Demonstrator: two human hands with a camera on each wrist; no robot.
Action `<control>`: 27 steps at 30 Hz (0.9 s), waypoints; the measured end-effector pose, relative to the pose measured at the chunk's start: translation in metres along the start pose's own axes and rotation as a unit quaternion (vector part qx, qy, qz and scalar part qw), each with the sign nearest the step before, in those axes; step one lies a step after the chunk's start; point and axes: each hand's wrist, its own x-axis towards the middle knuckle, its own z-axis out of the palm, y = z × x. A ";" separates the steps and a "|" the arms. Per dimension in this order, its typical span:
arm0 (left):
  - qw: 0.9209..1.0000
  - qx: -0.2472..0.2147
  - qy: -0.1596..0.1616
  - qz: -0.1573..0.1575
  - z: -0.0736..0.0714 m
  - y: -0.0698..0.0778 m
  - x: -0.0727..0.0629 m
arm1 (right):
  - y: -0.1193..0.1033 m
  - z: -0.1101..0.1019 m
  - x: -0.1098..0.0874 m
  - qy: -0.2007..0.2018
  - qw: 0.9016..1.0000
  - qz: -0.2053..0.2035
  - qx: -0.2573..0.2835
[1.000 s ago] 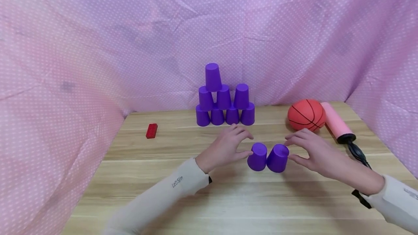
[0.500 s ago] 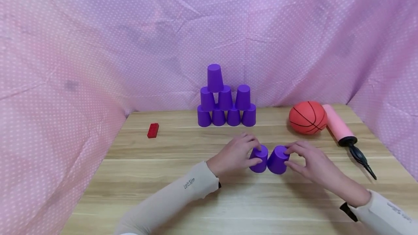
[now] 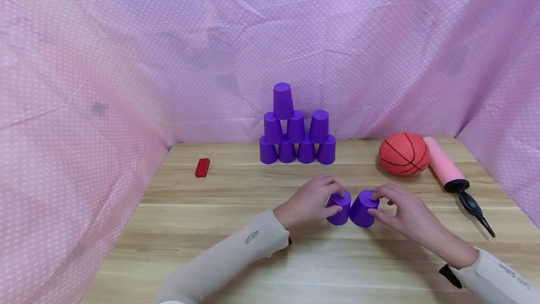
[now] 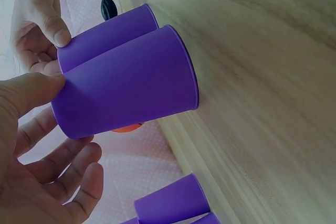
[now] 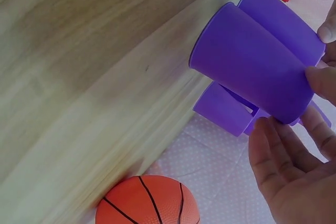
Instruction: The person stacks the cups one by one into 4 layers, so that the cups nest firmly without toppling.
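Two purple cups stand upside down side by side near the middle of the table. My left hand point(image 3: 310, 201) pinches the left cup point(image 3: 343, 210) near its top, thumb on the near side and fingers on the far side. With thumb and fingers my right hand point(image 3: 407, 210) grips the upper part of the right cup point(image 3: 360, 212). In the left wrist view the left-hand cup point(image 4: 126, 85) overlaps the other one. Behind them rises a stack of purple cups point(image 3: 295, 128), in three rows, with a single cup point(image 3: 282, 101) on top at the left.
A red toy brick point(image 3: 202, 167) lies at the left of the table point(image 3: 190, 229). On the right are an orange-red basketball point(image 3: 404, 154) and a pink hand pump point(image 3: 445, 163) with a black nozzle. A pink dotted cloth point(image 3: 211, 60) hangs behind the table.
Both hands have closed in from beside the two cups and now hold them near their tops. The head view has shifted slightly; the stack stands as before.
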 end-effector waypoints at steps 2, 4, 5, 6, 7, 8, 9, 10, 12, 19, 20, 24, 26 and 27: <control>1.000 -0.011 -0.001 -0.004 -0.001 -0.001 -0.002 | 0.001 0.000 0.000 0.001 1.000 -0.007 0.007; 1.000 -0.023 0.002 -0.010 -0.004 -0.002 -0.005 | 0.002 -0.001 0.002 0.007 1.000 -0.016 0.017; 1.000 -0.028 0.006 -0.012 -0.007 -0.003 -0.007 | 0.002 -0.002 0.003 0.010 0.999 -0.021 0.022; 0.999 -0.033 0.011 -0.012 -0.010 -0.005 -0.009 | 0.003 -0.003 0.004 0.015 0.999 -0.028 0.027; 0.999 -0.031 0.021 -0.009 -0.013 -0.007 -0.010 | 0.003 -0.005 0.006 0.020 0.999 -0.032 0.031; 0.999 -0.031 0.028 -0.009 -0.018 -0.008 -0.011 | 0.003 -0.007 0.008 0.026 0.998 -0.039 0.031; 0.999 -0.031 0.037 -0.008 -0.022 -0.010 -0.012 | 0.003 -0.009 0.010 0.028 0.998 -0.045 0.033; 0.999 -0.029 0.046 -0.006 -0.027 -0.012 -0.013 | 0.002 -0.011 0.013 0.030 0.998 -0.052 0.034; 0.997 -0.025 0.067 0.001 -0.038 -0.017 -0.014 | 0.001 -0.015 0.021 0.030 0.997 -0.061 0.034; 0.988 -0.023 0.152 0.002 -0.080 -0.031 -0.017 | -0.003 -0.033 0.061 0.053 0.992 -0.114 0.020; 0.986 -0.023 0.164 0.002 -0.087 -0.033 -0.018 | -0.004 -0.036 0.067 0.056 0.991 -0.118 0.018; 0.978 -0.026 0.207 0.002 -0.116 -0.040 -0.020 | -0.007 -0.049 0.093 0.058 0.993 -0.106 0.007; 0.974 -0.030 0.224 -0.002 -0.131 -0.044 -0.019 | -0.008 -0.052 0.107 0.063 0.993 -0.102 0.004; 0.972 -0.028 0.234 -0.004 -0.138 -0.045 -0.019 | -0.009 -0.053 0.115 0.066 0.993 -0.102 0.002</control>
